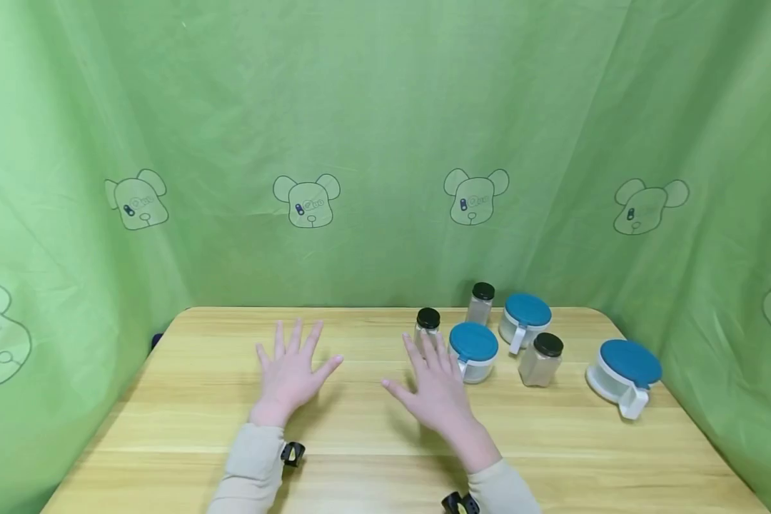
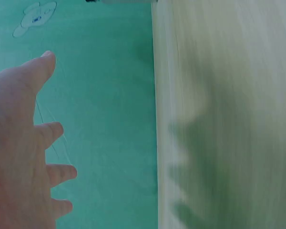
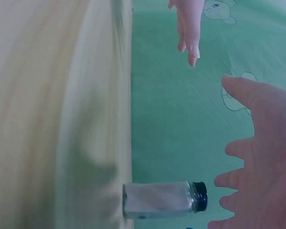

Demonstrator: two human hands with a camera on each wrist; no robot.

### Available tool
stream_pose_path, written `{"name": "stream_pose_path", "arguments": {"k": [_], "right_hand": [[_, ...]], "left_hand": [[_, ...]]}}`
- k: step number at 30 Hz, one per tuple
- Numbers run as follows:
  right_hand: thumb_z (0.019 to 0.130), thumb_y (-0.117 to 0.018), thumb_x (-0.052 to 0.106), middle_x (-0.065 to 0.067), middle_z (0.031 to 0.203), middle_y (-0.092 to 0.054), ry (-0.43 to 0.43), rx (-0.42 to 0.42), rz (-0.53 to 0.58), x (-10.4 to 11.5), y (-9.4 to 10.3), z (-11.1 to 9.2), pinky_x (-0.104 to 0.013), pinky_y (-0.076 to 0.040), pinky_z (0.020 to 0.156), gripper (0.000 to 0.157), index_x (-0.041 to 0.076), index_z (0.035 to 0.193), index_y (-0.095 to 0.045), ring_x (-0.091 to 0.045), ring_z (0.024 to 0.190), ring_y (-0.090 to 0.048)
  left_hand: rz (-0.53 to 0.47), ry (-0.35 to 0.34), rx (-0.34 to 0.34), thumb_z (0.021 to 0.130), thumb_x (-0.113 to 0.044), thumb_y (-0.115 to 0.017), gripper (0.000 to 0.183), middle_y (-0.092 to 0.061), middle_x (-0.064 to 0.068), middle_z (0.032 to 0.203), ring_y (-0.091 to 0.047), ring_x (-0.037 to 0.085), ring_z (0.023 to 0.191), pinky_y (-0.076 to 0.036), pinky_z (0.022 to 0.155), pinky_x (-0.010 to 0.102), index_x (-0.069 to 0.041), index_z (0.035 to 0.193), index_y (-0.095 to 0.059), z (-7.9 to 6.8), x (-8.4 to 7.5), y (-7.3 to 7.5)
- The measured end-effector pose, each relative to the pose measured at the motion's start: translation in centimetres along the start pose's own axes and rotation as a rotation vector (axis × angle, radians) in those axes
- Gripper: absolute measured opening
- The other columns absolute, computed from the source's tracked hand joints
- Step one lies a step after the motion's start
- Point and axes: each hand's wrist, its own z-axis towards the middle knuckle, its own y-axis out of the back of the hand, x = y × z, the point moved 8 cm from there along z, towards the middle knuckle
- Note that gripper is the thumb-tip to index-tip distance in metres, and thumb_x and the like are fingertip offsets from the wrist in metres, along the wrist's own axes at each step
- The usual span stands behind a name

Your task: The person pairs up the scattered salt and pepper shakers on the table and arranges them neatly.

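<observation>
My left hand (image 1: 290, 375) hovers over the left half of the wooden table, palm down, fingers spread, holding nothing. With its fingers fanned out too, my right hand (image 1: 438, 389) is raised over the middle and holds nothing. Its fingertips overlap a clear jar with a black lid (image 1: 427, 319) in the head view. Just beyond that hand stands a round container with a blue lid (image 1: 474, 343) and white handle. In the right wrist view the black-lidded jar (image 3: 157, 199) appears near my fingertips, with the left hand (image 3: 189, 28) at the top.
On the table (image 1: 186, 400), a second black-lidded jar (image 1: 480, 303) and blue-lidded container (image 1: 527, 318) stand at the back. Nearer is a third jar (image 1: 540, 360); another blue-lidded container (image 1: 626, 371) sits by the right edge. A green curtain (image 1: 385, 128) encloses the back and sides.
</observation>
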Motion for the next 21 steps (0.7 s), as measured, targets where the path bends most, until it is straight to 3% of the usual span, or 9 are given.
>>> {"name": "stream_pose_path", "arguments": {"k": [6, 13, 21], "right_hand": [[0.087, -0.058, 0.062, -0.017, 0.163, -0.017, -0.029, -0.049, 0.039, -1.2, 1.5, 0.3, -0.065, -0.012, 0.118, 0.092, 0.021, 0.157, -0.015, -0.041, 0.151, -0.001], [0.088, -0.060, 0.059, -0.021, 0.160, -0.021, -0.074, -0.119, 0.071, -3.3, 2.9, 0.5, -0.065, -0.015, 0.117, 0.092, 0.015, 0.157, -0.019, -0.042, 0.150, -0.006], [0.089, -0.060, 0.057, -0.024, 0.159, -0.020, -0.149, -0.181, 0.098, -6.0, 4.4, 0.8, -0.068, -0.014, 0.115, 0.091, 0.011, 0.156, -0.019, -0.046, 0.149, -0.008]], "left_hand": [[-0.002, -0.060, -0.032, 0.089, -0.071, -0.046, 0.081, -0.018, 0.009, 0.163, 0.001, 0.042, 0.151, 0.003, 0.110, 0.076, -0.032, 0.155, -0.022, -0.2, -2.2, 0.2], [0.025, -0.103, -0.056, 0.088, -0.073, -0.045, 0.082, -0.020, 0.005, 0.163, -0.005, 0.037, 0.152, 0.000, 0.114, 0.072, -0.035, 0.155, -0.019, -0.3, -4.0, -0.2], [-0.003, -0.187, -0.135, 0.088, -0.070, -0.049, 0.080, -0.033, 0.007, 0.159, -0.019, 0.037, 0.149, -0.009, 0.114, 0.070, -0.028, 0.153, -0.029, -0.1, -6.4, 0.0]]}}
